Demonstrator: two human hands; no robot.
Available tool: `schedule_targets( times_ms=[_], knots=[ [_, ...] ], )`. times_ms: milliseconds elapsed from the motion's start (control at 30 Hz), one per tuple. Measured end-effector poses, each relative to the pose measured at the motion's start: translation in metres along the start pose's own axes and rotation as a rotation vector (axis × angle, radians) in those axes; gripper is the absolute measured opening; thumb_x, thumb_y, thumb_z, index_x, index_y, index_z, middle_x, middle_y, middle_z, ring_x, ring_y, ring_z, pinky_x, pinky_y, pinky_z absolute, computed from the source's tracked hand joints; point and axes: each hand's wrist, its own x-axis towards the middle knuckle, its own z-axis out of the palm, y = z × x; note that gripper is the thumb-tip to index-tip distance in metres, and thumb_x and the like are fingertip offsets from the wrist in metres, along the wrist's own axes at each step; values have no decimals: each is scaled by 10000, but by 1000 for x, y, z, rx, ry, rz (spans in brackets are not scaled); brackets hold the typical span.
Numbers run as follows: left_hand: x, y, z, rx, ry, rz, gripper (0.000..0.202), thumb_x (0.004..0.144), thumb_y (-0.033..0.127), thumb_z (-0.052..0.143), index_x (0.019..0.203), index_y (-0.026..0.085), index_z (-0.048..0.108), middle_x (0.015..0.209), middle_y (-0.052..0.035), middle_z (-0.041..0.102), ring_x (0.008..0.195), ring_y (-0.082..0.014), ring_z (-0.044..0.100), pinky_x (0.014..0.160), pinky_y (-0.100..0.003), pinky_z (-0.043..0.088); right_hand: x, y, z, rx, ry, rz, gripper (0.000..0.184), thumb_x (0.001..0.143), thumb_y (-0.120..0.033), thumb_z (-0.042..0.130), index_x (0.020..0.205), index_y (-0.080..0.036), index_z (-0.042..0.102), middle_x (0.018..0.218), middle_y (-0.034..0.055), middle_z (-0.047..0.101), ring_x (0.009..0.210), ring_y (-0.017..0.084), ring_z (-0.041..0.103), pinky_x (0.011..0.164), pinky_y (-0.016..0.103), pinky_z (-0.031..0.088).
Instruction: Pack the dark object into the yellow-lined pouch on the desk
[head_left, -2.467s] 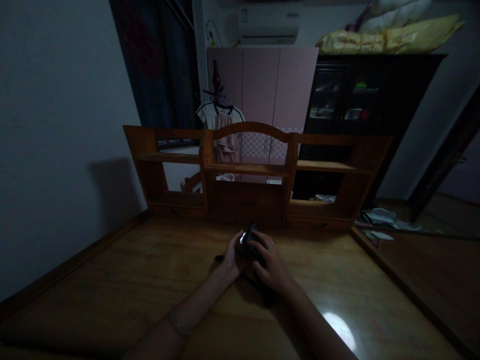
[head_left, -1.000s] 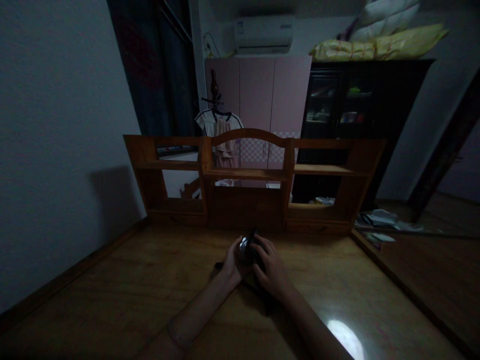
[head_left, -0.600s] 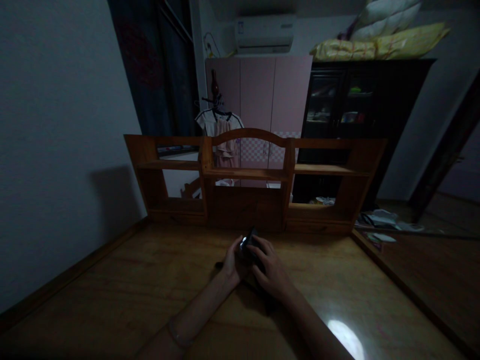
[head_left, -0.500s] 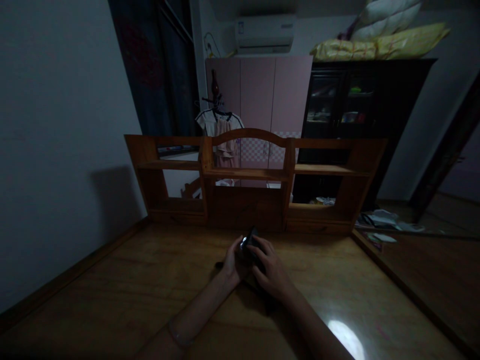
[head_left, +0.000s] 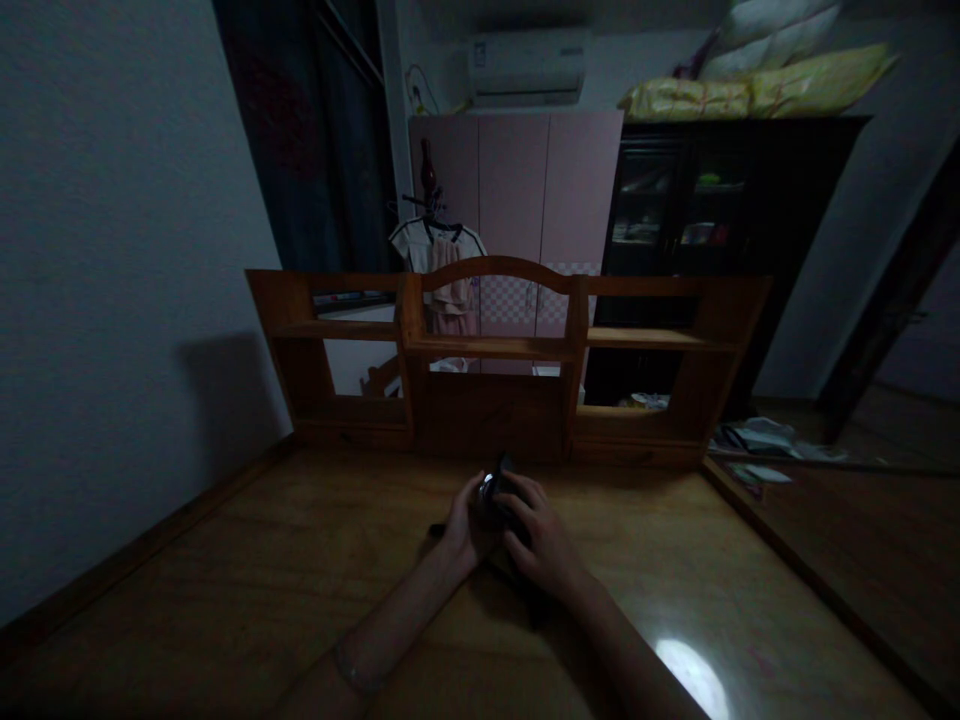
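Both hands are closed around a small black object just above the middle of the tabletop. It has a glossy, rounded face that catches the light, and its kind is too dark to make out. My left hand cups its left side, with the thumb near the shiny part. From the right, my right hand grips it with bent fingers lying over its top. A dark strap-like piece trails below my right hand, and another dark end sticks out left of my left wrist. The palms hide much of the object.
A wooden shelf unit rises along the far edge of the wooden tabletop. The wall borders the left side. A raised wooden edge runs along the right. A bright reflection lies at lower right.
The hands keep their grip in nearly the same place. The black object's glossy face looks slightly turned; little else differs.
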Motion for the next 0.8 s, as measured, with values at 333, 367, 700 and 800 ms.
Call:
schedule_targets(
  times_ms=[333, 367, 700, 800],
  knots=[
    [2, 1, -1, 26, 26, -10, 224, 812, 341, 604, 894, 135, 641, 764, -38, 722, 627, -167, 675, 578, -266, 532, -1, 6, 1, -65, 77, 51, 304, 757, -105, 536, 1039, -218, 553, 1372, 86, 414, 1283, 255, 353, 1050, 454, 350],
    [1, 1, -1, 33, 29, -19, 232, 810, 349, 606, 896, 136, 640, 759, -38, 721, 621, -169, 674, 568, -267, 531, -1, 6, 1, -77, 86, 58, 297, 766, -111, 534, 1042, -219, 553, 1370, 87, 417, 1279, 258, 358, 1045, 459, 355],
    [-1, 2, 2, -3, 16, -27, 200, 801, 324, 616, 868, 138, 645, 737, -39, 721, 619, -172, 672, 579, -269, 532, 0, 3, 2, -130, 67, 63, 345, 866, -180, 497, 1204, -244, 524, 1377, 84, 417, 1274, 252, 371, 1044, 462, 373],
    [-2, 1, 4, -25, 22, -10, 166, 813, 289, 601, 836, 133, 650, 707, -39, 714, 597, -155, 667, 572, -238, 521, 0, 2, 3, -122, 52, 39, 390, 855, -178, 505, 1238, -249, 506, 1407, 83, 383, 1290, 258, 351, 1050, 477, 361]
  ],
)
